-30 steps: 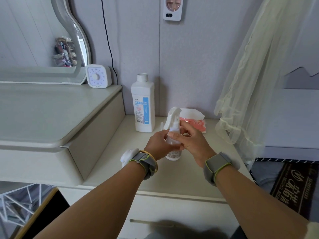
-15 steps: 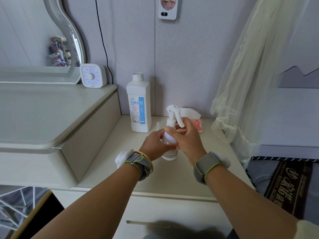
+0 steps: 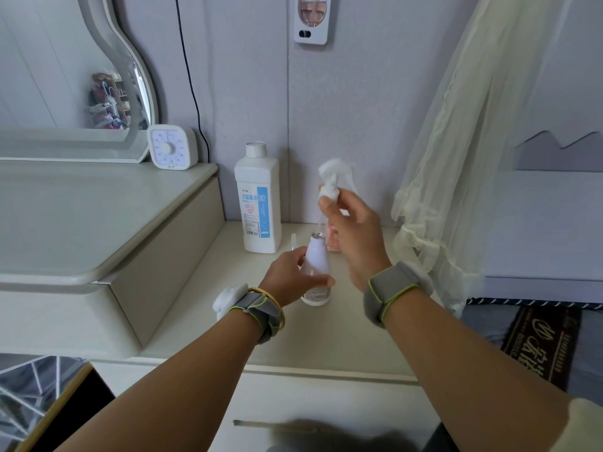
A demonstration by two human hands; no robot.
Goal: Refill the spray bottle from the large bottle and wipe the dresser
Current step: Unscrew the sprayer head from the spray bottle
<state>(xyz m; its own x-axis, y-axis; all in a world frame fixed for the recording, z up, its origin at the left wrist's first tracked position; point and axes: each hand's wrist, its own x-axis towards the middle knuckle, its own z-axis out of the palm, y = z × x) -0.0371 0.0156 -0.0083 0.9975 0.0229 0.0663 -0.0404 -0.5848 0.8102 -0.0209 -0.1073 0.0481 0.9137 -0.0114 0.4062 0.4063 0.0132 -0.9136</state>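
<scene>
Left hand point(image 3: 287, 269) clamped around spray bottle point(image 3: 316, 272), upright on worktop point(image 3: 208, 308). Right hand point(image 3: 352, 230) grips detached trigger head point(image 3: 331, 181) above the neck, dip tube in the opening. Large bottle point(image 3: 258, 199) stands capped, behind.

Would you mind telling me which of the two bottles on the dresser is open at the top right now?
The small spray bottle in the left hand is open, its sprayer top lifted off; the large bottle is still capped.
</scene>
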